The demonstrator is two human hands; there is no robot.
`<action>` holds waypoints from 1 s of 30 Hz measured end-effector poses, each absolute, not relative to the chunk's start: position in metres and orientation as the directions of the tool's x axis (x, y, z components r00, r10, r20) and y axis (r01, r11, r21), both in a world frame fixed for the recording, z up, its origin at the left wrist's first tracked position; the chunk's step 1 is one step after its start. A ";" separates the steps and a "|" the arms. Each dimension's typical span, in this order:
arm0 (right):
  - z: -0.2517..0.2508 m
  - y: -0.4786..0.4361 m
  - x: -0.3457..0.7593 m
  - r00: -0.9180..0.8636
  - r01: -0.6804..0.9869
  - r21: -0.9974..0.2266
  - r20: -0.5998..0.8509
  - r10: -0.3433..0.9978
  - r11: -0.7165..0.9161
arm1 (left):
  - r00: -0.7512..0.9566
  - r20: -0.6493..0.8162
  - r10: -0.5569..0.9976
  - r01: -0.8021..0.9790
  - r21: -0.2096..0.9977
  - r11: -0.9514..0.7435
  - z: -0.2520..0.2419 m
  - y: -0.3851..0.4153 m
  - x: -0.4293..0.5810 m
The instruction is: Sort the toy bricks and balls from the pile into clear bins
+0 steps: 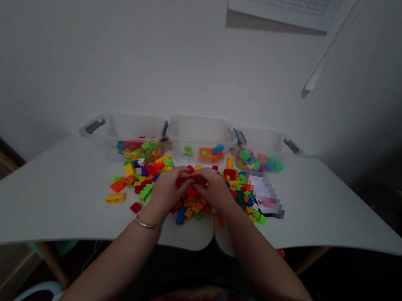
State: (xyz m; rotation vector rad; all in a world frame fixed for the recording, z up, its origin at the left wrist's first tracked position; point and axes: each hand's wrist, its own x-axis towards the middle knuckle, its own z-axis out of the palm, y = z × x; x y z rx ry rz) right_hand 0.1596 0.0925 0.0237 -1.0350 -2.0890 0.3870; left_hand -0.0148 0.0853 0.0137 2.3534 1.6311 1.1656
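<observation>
Many coloured bricks (199, 205) lie loosely heaped on the white table (62, 188). Over them the left hand (168, 187) and the right hand (217, 187) meet, fingers half curled — red shows between them (what each one grips, I cannot tell). Behind stand three clear boxes (199, 128) — each has some pieces (210, 155) inside.

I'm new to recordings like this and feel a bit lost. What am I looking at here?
There is no machine: these are a person's bare left hand and right hand. The single picture comes from a camera worn on their head, looking forward and down. On the white table lies a pile of colourful toy bricks; three clear bins holding more pieces stand behind it. The hands meet over the pile. Something red shows between them, but too much is hidden to tell whether it is held.
</observation>
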 end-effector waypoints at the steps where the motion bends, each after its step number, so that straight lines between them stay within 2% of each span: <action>1: 0.024 0.092 0.160 -0.349 0.606 -0.536 0.486 0.801 0.588 | 0.167 0.549 0.819 0.810 0.397 -0.432 0.016 0.084 -0.016; 5: 0.021 0.093 0.168 -0.238 0.832 -0.355 0.466 0.852 0.426 | 0.183 0.496 0.849 0.929 0.195 -0.314 0.026 0.081 -0.027; 7: 0.019 0.094 0.172 -0.227 0.879 -0.289 0.447 0.865 0.380 | 0.216 0.416 0.883 0.951 0.114 -0.286 0.027 0.080 -0.034; 9: 0.015 0.097 0.173 -0.233 0.886 -0.278 0.424 0.875 0.371 | 0.241 0.354 0.904 0.953 0.091 -0.289 0.026 0.081 -0.040; 14: 0.006 0.101 0.174 -0.245 0.858 -0.314 0.447 0.860 0.407 | 0.191 0.314 0.930 0.953 0.167 -0.252 0.024 0.085 -0.040; 22: 0.004 0.102 0.176 -0.237 0.837 -0.358 0.445 0.864 0.414 | 0.250 0.316 0.915 0.945 0.125 -0.301 0.026 0.097 -0.029; 30: 0.006 0.100 0.174 -0.212 0.824 -0.396 0.448 0.869 0.405 | 0.098 0.419 0.902 0.880 0.386 -0.275 0.033 0.111 -0.045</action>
